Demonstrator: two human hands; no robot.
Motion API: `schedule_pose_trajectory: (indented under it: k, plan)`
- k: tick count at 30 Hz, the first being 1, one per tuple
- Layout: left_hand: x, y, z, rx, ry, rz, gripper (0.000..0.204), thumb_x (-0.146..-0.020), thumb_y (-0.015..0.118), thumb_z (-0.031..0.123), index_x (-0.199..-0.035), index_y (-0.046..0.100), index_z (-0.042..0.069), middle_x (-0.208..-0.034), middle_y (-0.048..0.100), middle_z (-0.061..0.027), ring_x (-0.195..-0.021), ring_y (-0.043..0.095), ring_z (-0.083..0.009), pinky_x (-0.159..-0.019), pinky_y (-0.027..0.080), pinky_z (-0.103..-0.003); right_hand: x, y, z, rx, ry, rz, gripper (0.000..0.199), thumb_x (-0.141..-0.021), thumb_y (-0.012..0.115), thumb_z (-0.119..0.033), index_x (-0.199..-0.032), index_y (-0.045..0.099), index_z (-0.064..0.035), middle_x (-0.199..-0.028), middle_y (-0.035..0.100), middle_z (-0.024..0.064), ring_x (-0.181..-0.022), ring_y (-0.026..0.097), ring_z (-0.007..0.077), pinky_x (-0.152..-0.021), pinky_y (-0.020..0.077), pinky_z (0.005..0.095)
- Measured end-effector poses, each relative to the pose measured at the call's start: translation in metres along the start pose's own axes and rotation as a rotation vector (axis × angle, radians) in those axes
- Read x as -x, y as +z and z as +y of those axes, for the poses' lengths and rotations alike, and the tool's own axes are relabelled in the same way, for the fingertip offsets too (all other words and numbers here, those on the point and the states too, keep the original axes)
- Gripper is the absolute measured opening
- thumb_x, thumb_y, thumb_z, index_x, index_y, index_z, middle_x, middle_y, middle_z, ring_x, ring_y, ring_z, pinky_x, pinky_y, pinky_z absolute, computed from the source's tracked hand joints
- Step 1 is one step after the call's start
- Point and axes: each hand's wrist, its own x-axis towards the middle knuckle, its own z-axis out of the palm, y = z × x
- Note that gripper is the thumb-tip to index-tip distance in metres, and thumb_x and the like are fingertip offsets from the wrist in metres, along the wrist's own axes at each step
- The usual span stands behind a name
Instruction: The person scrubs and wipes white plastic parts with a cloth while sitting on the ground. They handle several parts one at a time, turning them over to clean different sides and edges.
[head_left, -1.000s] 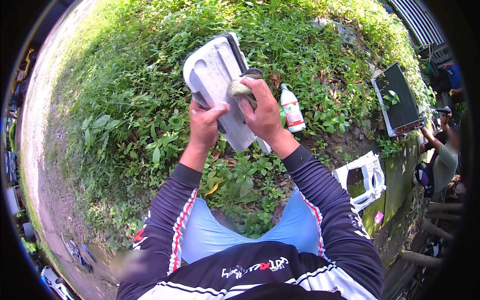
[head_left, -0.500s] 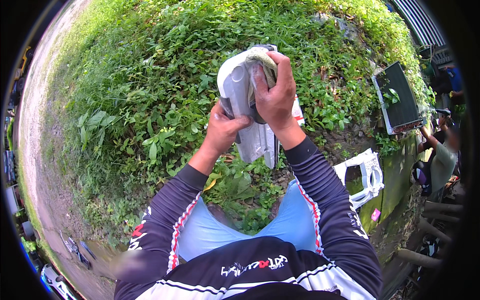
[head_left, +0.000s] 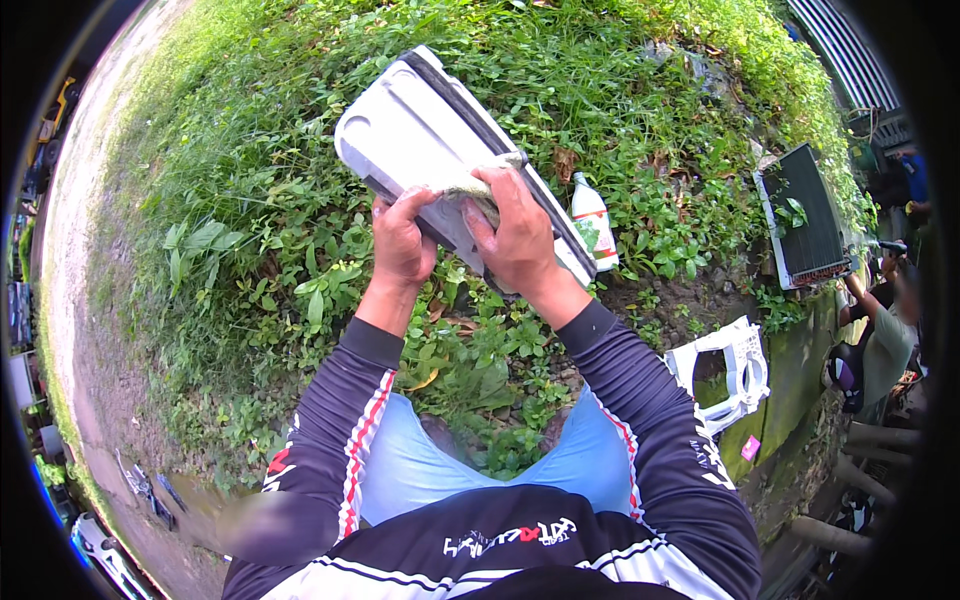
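Observation:
A long white plastic cover [head_left: 420, 122] with dark trim along its edges is held up before me, tilted toward the upper left. My left hand [head_left: 402, 238] grips its near left edge, thumb on top and fingers curled under. My right hand [head_left: 520, 225] is closed around a greenish-grey rag [head_left: 470, 190] and presses it on the cover's near part. Part of the rag is hidden under the right fingers. A white bottle [head_left: 592, 222] with a green and red label stands just right of the cover, partly behind it.
Leafy weeds [head_left: 250, 230] spread beneath the cover. To the right lie a white plastic frame [head_left: 735, 375], a small pink packet [head_left: 750, 447] and a dark finned panel [head_left: 800, 215]. Another person [head_left: 885, 320] reaches toward that panel from the far right, a dark nozzle-like thing in hand.
The cover has turned from near upright to slanting up-left, its broad white face now showing. My right hand and rag have moved down and nearer; the bottle has come more into sight.

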Motion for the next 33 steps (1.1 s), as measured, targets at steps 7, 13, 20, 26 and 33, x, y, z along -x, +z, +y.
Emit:
schedule_pose_trajectory:
  k: [7, 13, 20, 26, 33]
  plan:
    - [-0.006, -0.018, 0.021, -0.1, -0.07, -0.197, 0.021, -0.085, 0.072, -0.004, -0.106, 0.075, -0.004, -0.102, 0.078, -0.0109, -0.101, 0.076, -0.026, -0.101, 0.06, -0.042, -0.032, -0.029, 0.018, 0.091, 0.001, 0.251, 0.029, -0.103, 0.071, -0.015, -0.127, 0.061, -0.0012, -0.115, 0.064, 0.0197, -0.106, 0.063, 0.0404, -0.098, 0.0495, 0.0495]
    - [0.012, -0.006, 0.003, -0.408, -0.034, -0.386, 0.019, -0.082, 0.076, -0.003, -0.101, 0.078, -0.003, -0.102, 0.083, -0.0114, -0.096, 0.078, -0.0201, -0.093, 0.06, -0.036, -0.033, -0.038, 0.017, 0.056, -0.008, 0.41, 0.025, -0.109, 0.065, -0.012, -0.13, 0.058, -0.0004, -0.116, 0.063, 0.0167, -0.105, 0.065, 0.0331, -0.096, 0.0523, 0.041]
    - [-0.008, -0.023, 0.033, -0.182, -0.045, -0.192, 0.063, -0.066, 0.064, -0.004, -0.129, 0.064, -0.003, -0.114, 0.076, -0.0128, -0.104, 0.075, -0.0284, -0.104, 0.059, -0.043, -0.033, -0.039, 0.021, -0.785, 0.575, 0.261, 0.018, -0.11, 0.063, -0.012, -0.126, 0.058, -0.0038, -0.109, 0.062, 0.0026, -0.1, 0.06, 0.0135, -0.092, 0.0537, 0.0353]
    - [-0.009, -0.025, 0.03, -0.334, 0.073, -0.241, 0.065, -0.067, 0.063, 0.003, -0.132, 0.065, -0.005, -0.12, 0.075, -0.0148, -0.11, 0.074, -0.0258, -0.1, 0.058, -0.037, -0.03, -0.053, -0.01, -0.401, 0.173, -0.291, 0.061, -0.093, 0.089, -0.031, -0.138, 0.062, -0.0018, -0.132, 0.067, 0.0125, -0.125, 0.064, 0.0188, -0.107, 0.0521, 0.0373]
    - [0.013, 0.02, 0.037, -0.071, -0.193, -0.072, 0.067, -0.113, 0.045, 0.049, -0.163, 0.041, 0.004, -0.155, 0.056, -0.015, -0.143, 0.058, -0.0329, -0.113, 0.052, -0.051, -0.03, -0.059, -0.013, 0.013, -0.289, -0.172, 0.053, -0.081, 0.081, -0.003, -0.132, 0.074, -0.0171, -0.123, 0.07, 0.0125, -0.113, 0.067, 0.0373, -0.1, 0.0568, 0.0482]
